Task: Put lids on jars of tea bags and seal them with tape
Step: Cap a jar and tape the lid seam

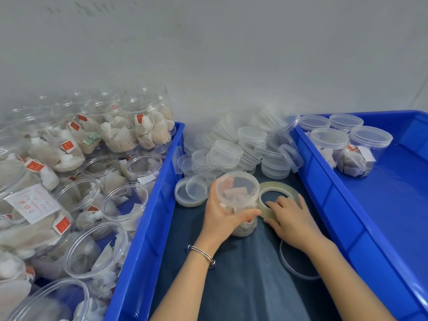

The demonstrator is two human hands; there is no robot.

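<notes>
While left hand [222,213] grips lidded jar [238,200], right hand [289,219] holds tape roll [279,200] adj.

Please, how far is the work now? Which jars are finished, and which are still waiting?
Done: four lidded jars stand in the right bin; tape on them cannot be seen. In hand: the left hand grips a lidded jar, and the right hand is on the tape roll. Left: many open jars fill the left bin.

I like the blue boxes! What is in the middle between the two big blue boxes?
In the head view, between the left blue bin and right blue bin: a pile of clear lids, the lidded jar, tape roll, both hands.
</notes>
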